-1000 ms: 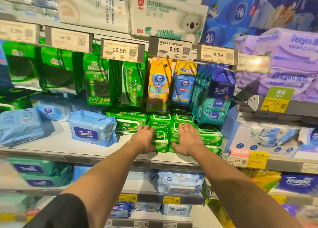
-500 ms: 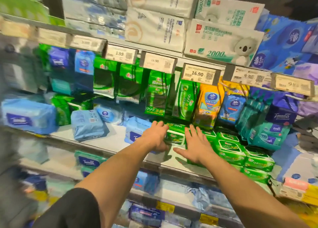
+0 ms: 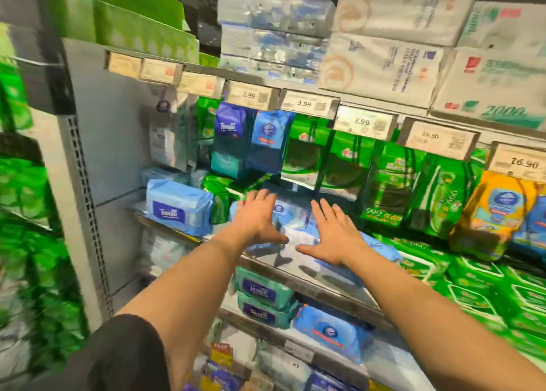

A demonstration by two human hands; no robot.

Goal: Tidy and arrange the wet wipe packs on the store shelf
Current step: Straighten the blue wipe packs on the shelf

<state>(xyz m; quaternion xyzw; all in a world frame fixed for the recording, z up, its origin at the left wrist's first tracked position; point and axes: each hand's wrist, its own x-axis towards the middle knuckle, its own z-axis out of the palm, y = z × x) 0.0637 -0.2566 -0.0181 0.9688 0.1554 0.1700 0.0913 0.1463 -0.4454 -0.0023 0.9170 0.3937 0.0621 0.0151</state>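
A blue Tempo pack (image 3: 179,206) lies at the shelf's (image 3: 310,269) left end; beside it the left hand (image 3: 256,217) and right hand (image 3: 335,237), fingers spread flat, reach over a pale blue wipe pack (image 3: 295,213); green packs (image 3: 484,290) sit stacked at right

Price tags (image 3: 304,104) run along the rail above the hands. White tissue bales (image 3: 381,65) stacked higher, up right; green boxes (image 3: 141,27) up left.

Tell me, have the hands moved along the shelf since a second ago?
Yes. Both the left hand and right hand went leftward, from the green packs to a light blue pack.
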